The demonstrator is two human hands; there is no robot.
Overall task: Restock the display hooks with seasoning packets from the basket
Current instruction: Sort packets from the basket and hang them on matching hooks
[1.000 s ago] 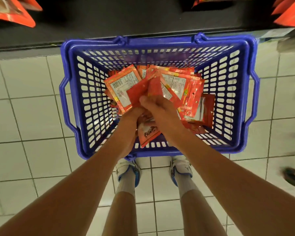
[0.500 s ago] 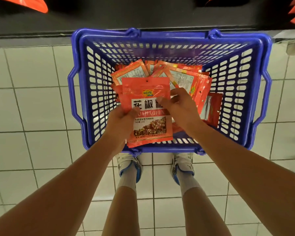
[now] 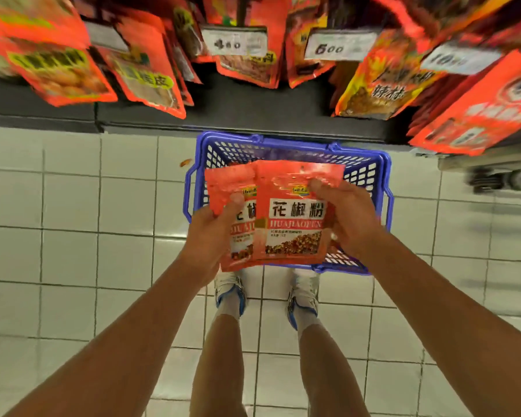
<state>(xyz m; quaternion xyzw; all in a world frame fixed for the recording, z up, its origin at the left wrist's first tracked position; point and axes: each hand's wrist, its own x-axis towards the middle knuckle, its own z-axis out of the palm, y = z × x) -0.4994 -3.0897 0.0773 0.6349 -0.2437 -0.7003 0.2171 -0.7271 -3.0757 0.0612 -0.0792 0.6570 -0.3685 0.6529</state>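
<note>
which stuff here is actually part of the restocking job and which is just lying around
Part of the job:
- front seasoning packet, held by right hand
- second packet behind it, held by left hand
- blue basket
- hanging packets on the display
- price tags

Just lying about:
- orange scrap on the floor tiles

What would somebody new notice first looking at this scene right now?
Two red seasoning packets, fanned out in the middle of the view, held by the left hand and right hand. Right below them sits a blue basket on the white tiled floor. Above, blurred red hanging packets with price tags fill the top.
</note>
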